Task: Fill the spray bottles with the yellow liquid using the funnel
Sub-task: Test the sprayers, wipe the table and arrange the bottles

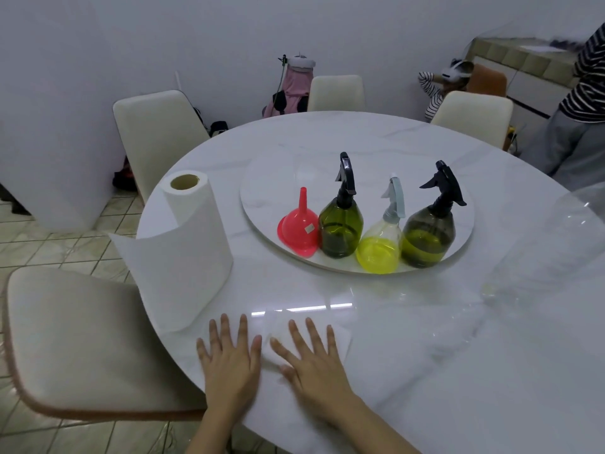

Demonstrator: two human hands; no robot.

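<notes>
head view: both hands are lying flat with fingers spread, left hand (pixel 229 355) on the table (pixel 458 322), right hand (pixel 311 358) on a paper sheet (pixel 340 339). the pink funnel (pixel 299 227) and three spray bottles (pixel 379 237) are standing on the turntable (pixel 409 158).

A single wide-angle view, worn at head height, looks forward and down across the round white table (pixel 425 339) from its near edge. Both hands, the left (pixel 229 358) and the right (pixel 311 362), lie close beneath the lens at bottom centre. The far chairs and wall curve away at the top.
</notes>
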